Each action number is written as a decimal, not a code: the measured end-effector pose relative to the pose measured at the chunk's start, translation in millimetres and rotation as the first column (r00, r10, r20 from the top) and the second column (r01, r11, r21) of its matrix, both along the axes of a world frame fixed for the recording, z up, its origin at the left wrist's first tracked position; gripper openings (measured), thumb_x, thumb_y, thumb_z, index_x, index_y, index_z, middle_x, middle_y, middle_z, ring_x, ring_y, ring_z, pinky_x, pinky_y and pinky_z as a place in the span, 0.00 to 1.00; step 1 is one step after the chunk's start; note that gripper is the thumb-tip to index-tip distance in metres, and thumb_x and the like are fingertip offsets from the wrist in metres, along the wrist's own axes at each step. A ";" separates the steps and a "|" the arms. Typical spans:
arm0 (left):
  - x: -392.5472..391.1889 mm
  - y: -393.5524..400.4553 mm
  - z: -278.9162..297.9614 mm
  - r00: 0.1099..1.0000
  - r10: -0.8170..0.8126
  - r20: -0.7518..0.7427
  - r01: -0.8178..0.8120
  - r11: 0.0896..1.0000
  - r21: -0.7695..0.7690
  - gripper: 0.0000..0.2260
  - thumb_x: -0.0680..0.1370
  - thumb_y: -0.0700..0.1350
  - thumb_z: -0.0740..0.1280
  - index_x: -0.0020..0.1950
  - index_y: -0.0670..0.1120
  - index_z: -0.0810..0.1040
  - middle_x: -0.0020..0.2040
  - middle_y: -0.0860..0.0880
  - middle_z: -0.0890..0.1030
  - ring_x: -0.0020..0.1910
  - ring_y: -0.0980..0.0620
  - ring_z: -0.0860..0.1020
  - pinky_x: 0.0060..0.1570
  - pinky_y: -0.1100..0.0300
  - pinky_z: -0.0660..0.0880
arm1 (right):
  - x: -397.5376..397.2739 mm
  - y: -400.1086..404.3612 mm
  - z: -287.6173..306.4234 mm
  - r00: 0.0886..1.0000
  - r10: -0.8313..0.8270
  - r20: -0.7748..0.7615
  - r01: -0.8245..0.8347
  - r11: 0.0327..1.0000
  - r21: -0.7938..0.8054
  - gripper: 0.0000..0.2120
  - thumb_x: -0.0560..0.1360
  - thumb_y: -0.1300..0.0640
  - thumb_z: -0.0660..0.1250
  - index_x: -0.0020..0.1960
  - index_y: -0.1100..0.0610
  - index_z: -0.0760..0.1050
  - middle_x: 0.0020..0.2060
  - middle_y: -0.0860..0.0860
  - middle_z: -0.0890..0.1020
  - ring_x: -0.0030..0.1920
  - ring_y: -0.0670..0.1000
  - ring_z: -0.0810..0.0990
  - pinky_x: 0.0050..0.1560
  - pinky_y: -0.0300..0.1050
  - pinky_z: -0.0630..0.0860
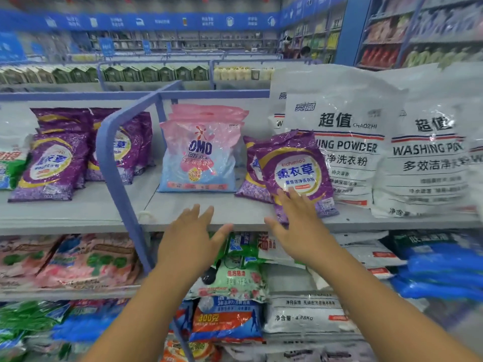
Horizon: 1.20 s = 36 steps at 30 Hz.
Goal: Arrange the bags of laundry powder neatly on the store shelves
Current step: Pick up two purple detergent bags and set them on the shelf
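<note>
— Where does the bag sit from the hands?

— The crinkly purple plastic laundry powder bag with the round white-and-yellow label [296,173] stands just ahead of the right hand [300,226], on the grey store shelf [209,207]. That hand's straight fingers touch the bag's lower front edge; they lie flat and curl round nothing. The left hand [190,239] hovers spread and empty over the shelf's front lip, off to the left of the bag and not touching it.

— So the right one is nearer?

— Clearly. The left has bare shelf between it and the bag.

— How does the bag lie?

— Its long axis runs bottom to top, tipped back and twisted a little, top corner leaning right. It rests against a second purple bag of the same kind [252,173] just behind and left of it, and overlaps the big white washing powder sack with black lettering [347,152] on the far side of the right hand.

— And left of the hands?

— A pink and pale blue plastic bag marked OMO [200,158] stands straight, beyond the left hand's fingertips, with a gap between it and the purple pair.

— The next move?

— My guess: the left hand needs to come across to the bag's left edge, so both can square it upright with its twin.
</note>
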State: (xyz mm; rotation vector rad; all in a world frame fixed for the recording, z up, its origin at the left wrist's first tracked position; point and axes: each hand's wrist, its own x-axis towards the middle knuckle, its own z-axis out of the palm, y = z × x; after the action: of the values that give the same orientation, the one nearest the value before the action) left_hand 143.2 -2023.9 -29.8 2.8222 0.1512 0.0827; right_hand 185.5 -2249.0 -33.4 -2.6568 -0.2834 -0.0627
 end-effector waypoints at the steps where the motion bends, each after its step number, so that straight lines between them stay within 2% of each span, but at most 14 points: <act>1: 5.7 -8.8 1.2 1.000 -0.018 0.014 0.018 1.000 -0.004 0.34 0.80 0.69 0.53 0.82 0.55 0.56 0.83 0.50 0.55 0.82 0.49 0.53 0.79 0.48 0.56 | 2.2 -7.2 0.6 1.000 -0.018 0.006 0.018 1.000 0.003 0.36 0.81 0.36 0.56 0.83 0.46 0.44 0.82 0.47 0.43 0.81 0.54 0.40 0.80 0.57 0.47; 6: 43.0 -36.9 4.1 0.995 -0.084 0.059 0.089 0.991 -0.103 0.32 0.80 0.67 0.57 0.81 0.56 0.59 0.82 0.51 0.59 0.81 0.50 0.57 0.75 0.49 0.60 | 22.4 -30.9 4.0 0.993 -0.121 0.015 0.121 0.992 0.023 0.35 0.82 0.38 0.56 0.82 0.46 0.46 0.82 0.48 0.43 0.82 0.55 0.41 0.79 0.57 0.49; 9: 76.4 -45.3 1.6 0.986 -0.118 0.121 0.138 0.974 -0.178 0.29 0.80 0.66 0.59 0.79 0.59 0.62 0.79 0.52 0.66 0.77 0.49 0.65 0.71 0.48 0.69 | 40.4 -36.9 4.5 0.979 -0.200 0.031 0.199 0.979 0.035 0.36 0.81 0.37 0.57 0.82 0.49 0.48 0.82 0.51 0.46 0.82 0.56 0.44 0.79 0.57 0.51; 11: 99.4 -49.9 -0.7 0.977 -0.136 0.162 0.174 0.952 -0.252 0.24 0.80 0.64 0.61 0.75 0.59 0.68 0.73 0.53 0.73 0.71 0.49 0.72 0.62 0.52 0.73 | 49.9 -38.8 4.5 0.964 -0.263 0.023 0.262 0.964 0.055 0.38 0.80 0.37 0.59 0.82 0.51 0.49 0.82 0.53 0.48 0.81 0.56 0.47 0.79 0.57 0.54; 13: 121.1 -53.4 -5.8 0.975 -0.153 0.162 0.198 0.931 -0.308 0.17 0.81 0.61 0.63 0.68 0.59 0.73 0.65 0.52 0.79 0.64 0.48 0.77 0.52 0.55 0.73 | 57.8 -41.4 2.4 0.946 -0.318 0.057 0.315 0.947 0.058 0.40 0.78 0.37 0.64 0.82 0.51 0.51 0.80 0.54 0.55 0.79 0.57 0.54 0.76 0.55 0.59; 16: 146.7 -59.6 -14.8 0.971 -0.174 0.165 0.222 0.910 -0.351 0.09 0.81 0.56 0.63 0.57 0.54 0.75 0.53 0.49 0.80 0.55 0.46 0.79 0.46 0.56 0.72 | 64.9 -46.5 1.7 0.903 -0.428 0.050 0.414 0.894 0.170 0.46 0.69 0.36 0.74 0.79 0.51 0.58 0.71 0.54 0.63 0.72 0.56 0.63 0.71 0.53 0.65; 18: 160.2 -62.3 -18.3 0.972 -0.158 0.174 0.208 0.925 -0.317 0.12 0.81 0.55 0.62 0.61 0.51 0.74 0.52 0.47 0.81 0.55 0.44 0.78 0.48 0.53 0.75 | 66.4 -47.4 0.1 0.878 -0.477 -0.053 0.466 0.821 0.331 0.48 0.65 0.39 0.79 0.77 0.51 0.59 0.69 0.54 0.64 0.70 0.54 0.66 0.69 0.49 0.66; 21: 176.4 -64.0 -14.1 0.985 -0.124 0.123 0.152 0.957 -0.246 0.19 0.80 0.58 0.64 0.67 0.49 0.70 0.57 0.45 0.81 0.59 0.40 0.76 0.55 0.49 0.75 | 69.3 -49.5 -3.1 0.850 -0.506 -0.145 0.516 0.746 0.421 0.49 0.61 0.40 0.82 0.72 0.51 0.61 0.65 0.50 0.69 0.63 0.50 0.71 0.63 0.47 0.71; 23: 181.0 -63.0 -7.7 0.992 -0.093 0.088 0.114 0.950 -0.291 0.25 0.76 0.62 0.68 0.67 0.50 0.71 0.59 0.46 0.82 0.60 0.40 0.77 0.55 0.50 0.76 | 72.1 -51.1 -2.0 0.837 -0.503 -0.215 0.542 0.706 0.457 0.47 0.60 0.40 0.83 0.68 0.48 0.60 0.61 0.48 0.72 0.59 0.50 0.73 0.59 0.47 0.73; 25: 180.0 -62.8 -5.6 0.997 -0.044 0.056 0.062 0.923 -0.379 0.27 0.71 0.64 0.73 0.64 0.52 0.74 0.56 0.49 0.82 0.57 0.43 0.79 0.49 0.54 0.75 | 75.0 -53.3 -0.7 0.825 -0.500 -0.263 0.560 0.665 0.494 0.44 0.60 0.43 0.83 0.65 0.47 0.60 0.59 0.48 0.73 0.58 0.51 0.75 0.55 0.47 0.74; 27: 176.1 -60.2 -8.7 1.000 -0.002 -0.020 -0.009 0.843 -0.538 0.26 0.68 0.63 0.77 0.60 0.52 0.76 0.51 0.54 0.82 0.51 0.48 0.80 0.49 0.56 0.75 | 76.4 -54.6 -1.4 0.823 -0.499 -0.269 0.557 0.622 0.551 0.42 0.61 0.45 0.83 0.65 0.47 0.60 0.58 0.49 0.73 0.54 0.50 0.76 0.51 0.45 0.72; 30: 169.8 -56.1 -16.0 0.997 -0.007 -0.081 -0.063 0.572 -0.818 0.19 0.69 0.57 0.79 0.55 0.52 0.80 0.50 0.56 0.85 0.50 0.52 0.83 0.55 0.52 0.80 | 78.0 -54.0 -6.6 0.816 -0.518 -0.257 0.546 0.545 0.636 0.39 0.64 0.49 0.83 0.64 0.48 0.61 0.53 0.45 0.74 0.46 0.41 0.74 0.42 0.39 0.70; 33: 161.2 -61.2 -20.3 1.000 -0.026 -0.012 0.001 0.466 -0.885 0.13 0.75 0.50 0.75 0.56 0.58 0.76 0.52 0.58 0.84 0.51 0.57 0.82 0.51 0.56 0.78 | 79.8 -50.3 -14.6 0.795 -0.564 -0.223 0.540 0.491 0.684 0.42 0.62 0.47 0.83 0.65 0.48 0.60 0.52 0.45 0.75 0.48 0.46 0.77 0.44 0.42 0.72; 36: 157.6 -65.0 -20.3 0.997 -0.078 -0.008 0.020 0.350 -0.936 0.19 0.76 0.46 0.75 0.61 0.61 0.72 0.53 0.57 0.85 0.52 0.57 0.83 0.49 0.59 0.78 | 78.0 -52.2 -20.7 0.802 -0.562 -0.202 0.512 0.473 0.717 0.42 0.62 0.45 0.83 0.66 0.48 0.62 0.53 0.45 0.78 0.52 0.50 0.79 0.51 0.47 0.77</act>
State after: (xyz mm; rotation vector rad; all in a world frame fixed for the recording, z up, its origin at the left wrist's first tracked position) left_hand 300.8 -2088.9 -50.1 1.6173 0.0770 -0.0810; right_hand 263.6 -2301.2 -54.1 -1.7898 0.5048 -0.3829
